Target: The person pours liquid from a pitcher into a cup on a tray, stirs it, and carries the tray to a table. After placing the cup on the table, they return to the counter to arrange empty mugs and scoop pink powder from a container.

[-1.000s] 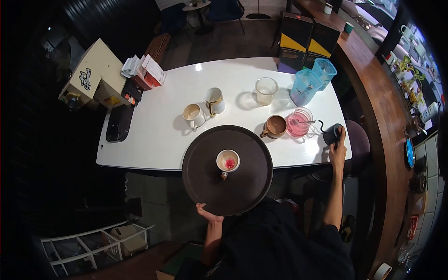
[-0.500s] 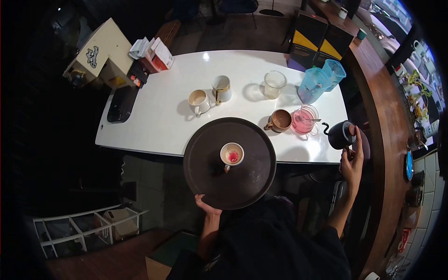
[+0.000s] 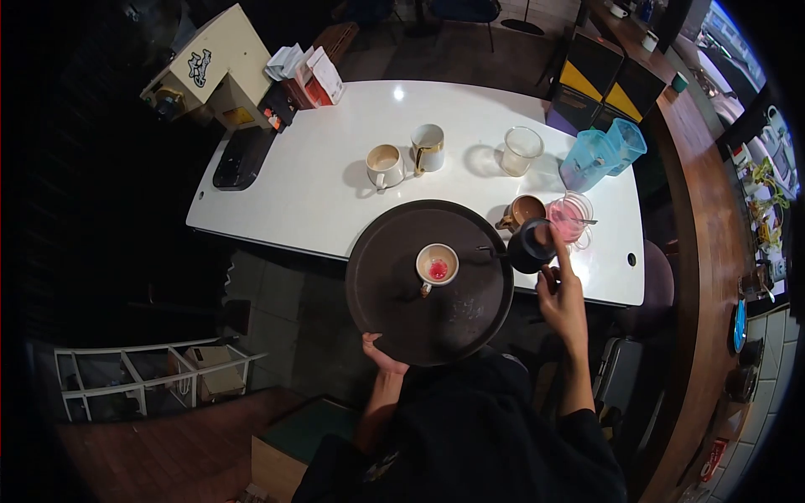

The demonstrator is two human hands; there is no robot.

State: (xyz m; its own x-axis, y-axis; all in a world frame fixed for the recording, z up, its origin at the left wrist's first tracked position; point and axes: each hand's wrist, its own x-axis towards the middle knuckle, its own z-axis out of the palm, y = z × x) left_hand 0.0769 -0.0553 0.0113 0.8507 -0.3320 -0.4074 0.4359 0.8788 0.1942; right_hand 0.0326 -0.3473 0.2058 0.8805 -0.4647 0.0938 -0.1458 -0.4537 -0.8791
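My left hand (image 3: 385, 355) grips the near-left rim of a round dark serving tray (image 3: 390, 310), most of its fingers hidden underneath. On the tray stands a small cup (image 3: 449, 254) with a little red liquid inside. In my right hand (image 3: 563, 308) is the handle of a black gooseneck kettle (image 3: 532, 246), held over the tray's right rim. Its spout points left toward the cup, and no stream is visible. Just beyond the kettle are a brown mug (image 3: 528, 208) and a glass jug of pink liquid (image 3: 572, 220) with a spoon in it.
On the white table (image 3: 293, 201) are two light mugs, one a cream mug (image 3: 385, 166), a clear glass (image 3: 521, 152) and blue plastic pitchers (image 3: 589, 161). A beige box (image 3: 214, 63) and a black tray-like object (image 3: 243, 159) occupy the left end. A wooden counter (image 3: 683, 335) runs along the right.
My right hand has carried the kettle left, from beside the table's right end to the tray's right rim. The view has shifted slightly; my left hand still holds the tray.
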